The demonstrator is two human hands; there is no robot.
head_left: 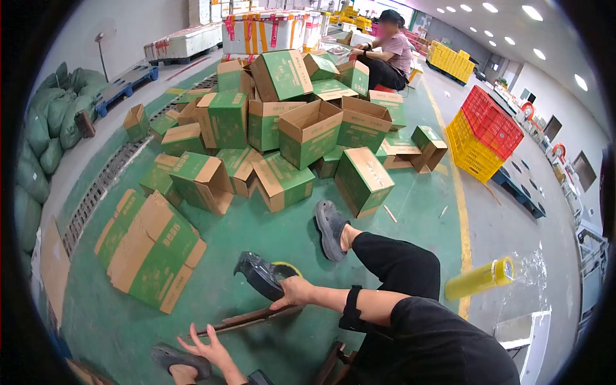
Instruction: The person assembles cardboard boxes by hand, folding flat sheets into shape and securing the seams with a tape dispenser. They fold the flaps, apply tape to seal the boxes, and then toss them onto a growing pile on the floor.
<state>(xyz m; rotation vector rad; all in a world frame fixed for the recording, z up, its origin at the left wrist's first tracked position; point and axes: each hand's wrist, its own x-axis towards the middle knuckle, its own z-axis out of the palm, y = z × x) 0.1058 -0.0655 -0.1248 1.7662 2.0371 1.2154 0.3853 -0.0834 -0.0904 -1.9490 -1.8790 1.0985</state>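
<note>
My right hand (294, 292) is wrapped around a black tape dispenser (256, 273), with a yellow roll of tape (287, 265) showing behind it. Just below that hand, a folded cardboard box (256, 317) is seen nearly edge-on between my legs. At the box's left end is my left hand (208, 348), its fingers spread and fingertips right by the cardboard edge. Flattened green-and-brown cartons (157, 250) lie on the floor ahead to the left.
A heap of green-and-brown boxes (311, 138) covers the floor ahead. Red and yellow crates (484, 131) stand on a pallet at right, near a yellow roll of wrap (478, 279). Green sacks (58, 119) line the left wall. Another person (388, 54) sits behind the heap.
</note>
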